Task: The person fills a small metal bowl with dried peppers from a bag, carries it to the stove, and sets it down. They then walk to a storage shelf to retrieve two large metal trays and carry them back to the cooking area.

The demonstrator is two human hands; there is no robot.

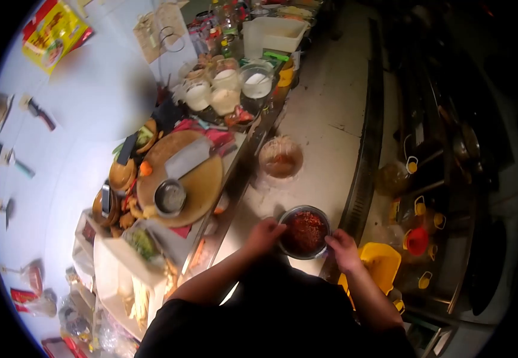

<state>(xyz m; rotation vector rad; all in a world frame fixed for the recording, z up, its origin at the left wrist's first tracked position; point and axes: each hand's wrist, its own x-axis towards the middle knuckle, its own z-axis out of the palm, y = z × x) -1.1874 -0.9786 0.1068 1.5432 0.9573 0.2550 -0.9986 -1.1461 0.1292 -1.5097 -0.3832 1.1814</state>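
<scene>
Lower centre of frame | bare left hand and right hand grip opposite sides of round silvery metal bowl (red chunky mixture inside), probably for balance

A pale, brightly lit wall rises at the left beside a long bench. A light floor runs alongside, crossed by a dark strip, and the right side falls into shadow.

A cleaver lies on a round chopping board — beside it, a small metal bowl. White powder, perhaps salt, fills a clear tub — near a rectangular bin.
</scene>
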